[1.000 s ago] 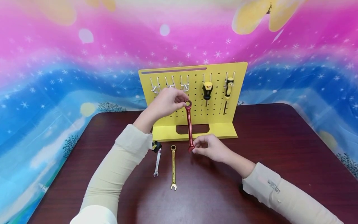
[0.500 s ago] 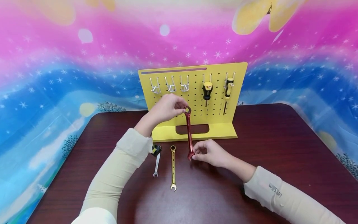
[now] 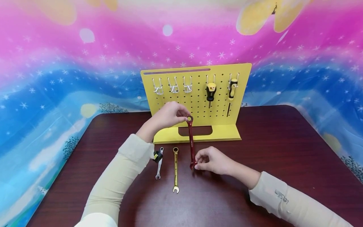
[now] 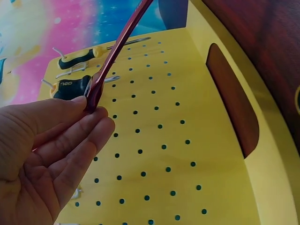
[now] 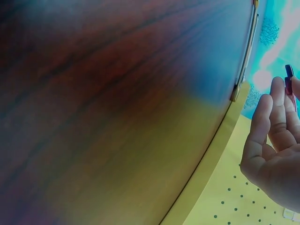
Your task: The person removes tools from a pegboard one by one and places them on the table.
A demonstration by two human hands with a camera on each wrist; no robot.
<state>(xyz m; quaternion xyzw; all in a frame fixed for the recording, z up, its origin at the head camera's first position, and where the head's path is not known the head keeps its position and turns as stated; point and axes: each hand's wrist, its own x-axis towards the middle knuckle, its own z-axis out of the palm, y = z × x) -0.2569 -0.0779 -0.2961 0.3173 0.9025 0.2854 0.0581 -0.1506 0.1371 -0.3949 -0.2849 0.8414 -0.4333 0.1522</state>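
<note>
A red combination wrench [image 3: 191, 142] is held between both hands in front of the pegboard, its ring end up and its open end down toward the table. My left hand [image 3: 171, 115] pinches the ring end between thumb and fingers; the left wrist view shows the wrench shaft [image 4: 119, 44] slanting away from that pinch. At the lower end, my right hand [image 3: 214, 160] grips the open jaw with thumb and fingertips. To the left, a gold wrench [image 3: 176, 170] lies on the table beside a smaller silver wrench [image 3: 159, 168], partly covered by a dark strap piece near my left cuff.
The yellow pegboard [image 3: 198, 110] stands at the back of the dark wooden table [image 3: 269, 132]. Three bare white hooks [image 3: 173, 85] are on its left. A stubby screwdriver [image 3: 211, 92] and a longer screwdriver [image 3: 232, 90] hang at the right. Patterned cloth hangs behind.
Both hands have lowered the red wrench toward the table and slightly nearer me. The hooks, once partly hidden by my left hand, now show fully.
</note>
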